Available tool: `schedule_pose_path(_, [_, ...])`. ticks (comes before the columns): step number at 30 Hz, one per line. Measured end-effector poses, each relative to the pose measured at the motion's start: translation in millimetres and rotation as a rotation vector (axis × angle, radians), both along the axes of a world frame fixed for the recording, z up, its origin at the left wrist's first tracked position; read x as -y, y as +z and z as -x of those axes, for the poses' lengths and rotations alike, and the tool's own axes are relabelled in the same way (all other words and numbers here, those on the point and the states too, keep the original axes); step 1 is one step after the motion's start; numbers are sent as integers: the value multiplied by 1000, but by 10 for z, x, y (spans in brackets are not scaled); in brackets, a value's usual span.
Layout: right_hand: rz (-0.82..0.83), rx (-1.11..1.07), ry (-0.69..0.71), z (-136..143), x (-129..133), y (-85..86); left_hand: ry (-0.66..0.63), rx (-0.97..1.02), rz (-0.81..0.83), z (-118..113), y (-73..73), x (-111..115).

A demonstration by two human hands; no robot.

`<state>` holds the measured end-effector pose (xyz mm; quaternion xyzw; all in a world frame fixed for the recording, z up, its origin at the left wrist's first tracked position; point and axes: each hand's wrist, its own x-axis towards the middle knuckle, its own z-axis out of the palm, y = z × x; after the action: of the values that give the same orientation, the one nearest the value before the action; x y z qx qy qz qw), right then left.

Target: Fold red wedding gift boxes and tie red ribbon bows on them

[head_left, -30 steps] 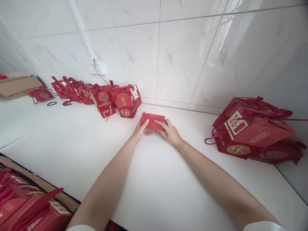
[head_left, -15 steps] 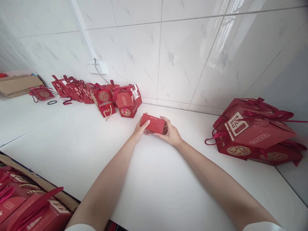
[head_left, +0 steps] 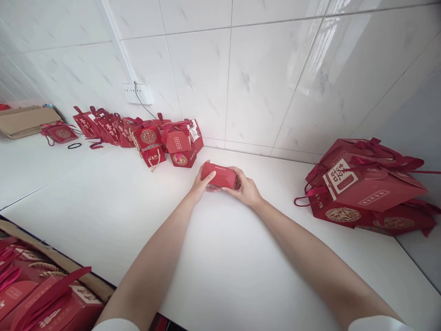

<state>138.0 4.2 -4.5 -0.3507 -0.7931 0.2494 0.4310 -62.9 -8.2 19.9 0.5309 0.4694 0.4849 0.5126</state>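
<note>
A small red paper gift box [head_left: 220,175] is held between my two hands over the white table [head_left: 227,257]. My left hand [head_left: 200,184] grips its left end, with the thumb pressed on the face towards me. At the right end, my right hand [head_left: 245,186] closes round the box, its fingers behind and its thumb along the lower edge. Small pale print shows near the box's upper edge. The box's underside and the fingertips behind it are hidden.
Several red gift boxes with ribbons [head_left: 178,142] line the tiled wall. Larger red boxes [head_left: 365,188] are stacked at the right. A carton of red boxes [head_left: 51,299] stands at the lower left. Flattened cardboard [head_left: 29,120] and a black ring [head_left: 74,145] lie far left.
The box has tipped slightly in my hands, so its front face looks a little different. Both hands keep their hold in nearly the same place.
</note>
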Motion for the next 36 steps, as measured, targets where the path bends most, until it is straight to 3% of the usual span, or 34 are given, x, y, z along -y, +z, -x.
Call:
schedule_pose_path(7, [25,-12,51,-22,14,25,5,-34,-6,-23,10,11])
schedule_pose_path(13, [40,66,-58,-30,-6,7,-4,-28,-5,-14,-24,-12])
schedule_pose_path(18, [-228,236,-207,-39,-99,-79,28,163,9,25,-101,-120])
schedule_pose_path(21, [-409,364,-143,-33,-123,-114,179,186,-90,144,-136,-148])
schedule_pose_path(23, [-407,381,-63,-11,-94,-122,268,105,-180,272,-140,-120])
schedule_pose_path(25, [-356,343,-20,21,-35,-121,285,-7,-234,414,-126,-63])
schedule_pose_path(27, [-310,293,-25,47,31,-114,218,-98,-215,542,-95,11])
schedule_pose_path(31, [-171,168,-154,15,80,-101,122,-177,-64,699,7,220])
schedule_pose_path(36, [48,57,-234,-111,-7,-104,295,-347,-16,697,204,825])
